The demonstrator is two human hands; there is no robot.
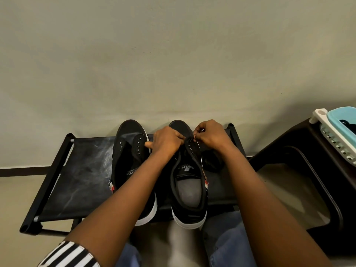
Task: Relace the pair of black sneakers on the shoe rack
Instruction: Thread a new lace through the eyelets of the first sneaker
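Both forearms reach far over the knees to the right sneaker (189, 182), which stands toe to the wall on the black shoe rack (81, 170). The left hand (166, 140) curls round its eyelet flap, thumb jutting left; the right hand (209, 134) pinches the black lace (212, 164) at a far eyelet, fingertips pressed together. The unlaced left sneaker (128, 151) stands just beside. Bare rack fabric lies to its left, and a dark stool (300, 151) crowds the right edge.

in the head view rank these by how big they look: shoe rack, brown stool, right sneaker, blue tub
1. black fabric-topped shoe rack
2. dark brown plastic stool, cut off by the frame edge
3. black white-soled sneaker on the right
4. light blue plastic tub, also cut off, so true size unsure
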